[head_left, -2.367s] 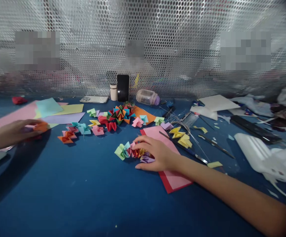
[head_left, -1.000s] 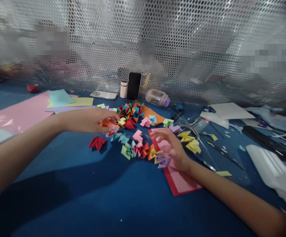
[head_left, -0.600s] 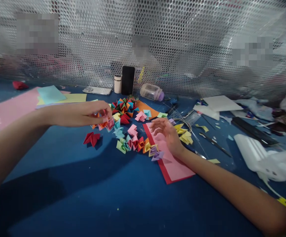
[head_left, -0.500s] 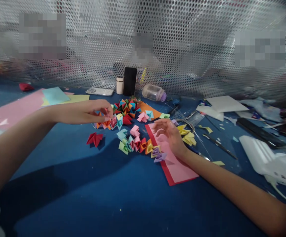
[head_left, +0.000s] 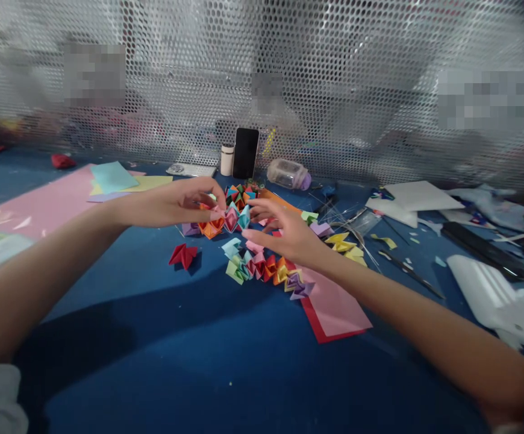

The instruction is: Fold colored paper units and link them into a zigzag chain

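Note:
My left hand (head_left: 176, 205) pinches one end of a short chain of folded paper pieces (head_left: 226, 220) in orange, pink and teal, lifted just above the blue table (head_left: 153, 349). My right hand (head_left: 284, 232) reaches toward the chain's teal end with its fingers spread, holding nothing. Below both hands a longer multicoloured folded chain (head_left: 266, 268) lies on the table. A single red folded piece (head_left: 183, 255) lies to its left. A round multicoloured paper cluster (head_left: 241, 194) sits just behind the hands.
A pink sheet on red paper (head_left: 334, 310) lies under my right forearm. Pastel paper sheets (head_left: 45, 202) are at left. A phone (head_left: 245, 153), small cup (head_left: 227, 160) and plastic jar (head_left: 288, 175) stand against a perforated metal screen. Yellow folded pieces (head_left: 346, 247), scissors and scraps lie right.
My left hand carried the short chain rightward and lifted it. My right hand rose off the pink sheet and moved left toward the chain's free end.

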`<act>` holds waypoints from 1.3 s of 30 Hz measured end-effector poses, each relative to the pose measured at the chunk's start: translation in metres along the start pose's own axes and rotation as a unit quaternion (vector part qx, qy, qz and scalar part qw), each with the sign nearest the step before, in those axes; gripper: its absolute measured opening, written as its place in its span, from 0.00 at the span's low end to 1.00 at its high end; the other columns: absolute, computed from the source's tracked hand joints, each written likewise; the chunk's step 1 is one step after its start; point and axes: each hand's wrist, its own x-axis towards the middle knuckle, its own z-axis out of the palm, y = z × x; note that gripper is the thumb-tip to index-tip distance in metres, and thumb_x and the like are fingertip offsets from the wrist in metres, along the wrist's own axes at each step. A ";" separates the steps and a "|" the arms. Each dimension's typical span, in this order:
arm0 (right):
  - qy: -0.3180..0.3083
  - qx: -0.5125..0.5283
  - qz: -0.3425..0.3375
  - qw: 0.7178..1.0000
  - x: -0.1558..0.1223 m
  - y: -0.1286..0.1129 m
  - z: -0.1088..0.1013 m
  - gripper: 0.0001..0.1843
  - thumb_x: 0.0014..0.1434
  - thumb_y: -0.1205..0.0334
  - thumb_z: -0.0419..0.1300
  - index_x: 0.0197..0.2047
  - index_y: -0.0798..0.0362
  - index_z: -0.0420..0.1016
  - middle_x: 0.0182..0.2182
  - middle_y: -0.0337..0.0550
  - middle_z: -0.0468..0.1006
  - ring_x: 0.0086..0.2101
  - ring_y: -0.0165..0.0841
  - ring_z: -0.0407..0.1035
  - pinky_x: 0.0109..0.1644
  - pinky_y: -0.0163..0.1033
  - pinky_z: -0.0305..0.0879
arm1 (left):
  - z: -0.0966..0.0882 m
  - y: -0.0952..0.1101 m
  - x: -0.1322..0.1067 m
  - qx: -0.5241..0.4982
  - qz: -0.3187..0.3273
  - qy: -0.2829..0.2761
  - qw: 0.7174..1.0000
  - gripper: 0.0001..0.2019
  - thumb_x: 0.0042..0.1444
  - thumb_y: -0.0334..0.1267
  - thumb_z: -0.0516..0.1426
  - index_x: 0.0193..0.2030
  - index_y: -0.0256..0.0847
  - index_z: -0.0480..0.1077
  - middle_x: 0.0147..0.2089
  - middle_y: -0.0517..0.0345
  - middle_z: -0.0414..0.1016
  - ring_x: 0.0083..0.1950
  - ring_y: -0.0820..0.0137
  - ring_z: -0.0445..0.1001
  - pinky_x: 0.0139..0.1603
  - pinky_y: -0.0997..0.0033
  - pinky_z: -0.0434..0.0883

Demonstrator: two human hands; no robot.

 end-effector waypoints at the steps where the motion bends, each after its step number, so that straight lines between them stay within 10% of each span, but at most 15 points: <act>1: 0.000 0.009 0.007 1.000 0.007 -0.004 0.004 0.29 0.52 0.49 0.64 0.56 0.48 0.66 0.45 0.45 0.74 0.41 0.36 0.70 0.42 0.42 0.69 | 0.002 0.001 0.001 -0.005 0.003 0.013 1.000 0.13 0.59 0.46 0.53 0.47 0.43 0.65 0.47 0.52 0.72 0.46 0.65 0.73 0.43 0.66 0.72; 10: 0.102 0.093 0.119 0.983 0.018 0.010 -0.023 0.18 0.45 0.54 0.67 0.37 0.52 0.69 0.28 0.38 0.74 0.29 0.32 0.70 0.31 0.38 0.68 | 0.009 -0.005 0.007 0.047 0.019 0.150 0.987 0.19 0.59 0.47 0.53 0.54 0.42 0.62 0.57 0.50 0.67 0.57 0.62 0.68 0.50 0.64 0.70; 18: 0.001 0.001 0.342 0.940 -0.037 0.052 -0.051 0.20 0.50 0.43 0.62 0.31 0.52 0.66 0.20 0.37 0.72 0.19 0.28 0.64 0.19 0.32 0.53 | 0.041 -0.014 0.009 0.162 0.030 -0.118 0.979 0.24 0.54 0.40 0.56 0.59 0.46 0.61 0.61 0.54 0.65 0.59 0.62 0.66 0.56 0.65 0.64; 25: -0.016 -0.317 0.170 0.933 -0.048 0.056 -0.057 0.26 0.59 0.40 0.53 0.19 0.51 0.62 0.19 0.40 0.67 0.21 0.30 0.59 0.25 0.37 0.49 | 0.051 -0.024 0.017 0.197 0.021 -0.091 0.976 0.17 0.54 0.41 0.54 0.50 0.41 0.67 0.51 0.51 0.71 0.48 0.63 0.71 0.47 0.67 0.66; 34: 0.006 -0.317 0.132 0.939 -0.037 0.041 -0.064 0.21 0.61 0.46 0.53 0.46 0.52 0.74 0.42 0.49 0.77 0.41 0.43 0.71 0.45 0.48 0.66 | 0.050 -0.036 0.020 0.340 -0.040 -0.013 0.940 0.15 0.55 0.52 0.53 0.36 0.41 0.64 0.35 0.51 0.73 0.33 0.62 0.71 0.27 0.68 0.56; 39: -0.051 -0.332 0.050 0.940 -0.035 0.043 -0.048 0.21 0.56 0.52 0.61 0.52 0.49 0.72 0.50 0.47 0.75 0.50 0.46 0.68 0.52 0.53 0.65 | 0.029 -0.031 0.010 0.391 -0.119 -0.074 0.910 0.18 0.50 0.57 0.57 0.32 0.43 0.68 0.35 0.50 0.75 0.33 0.59 0.72 0.29 0.67 0.56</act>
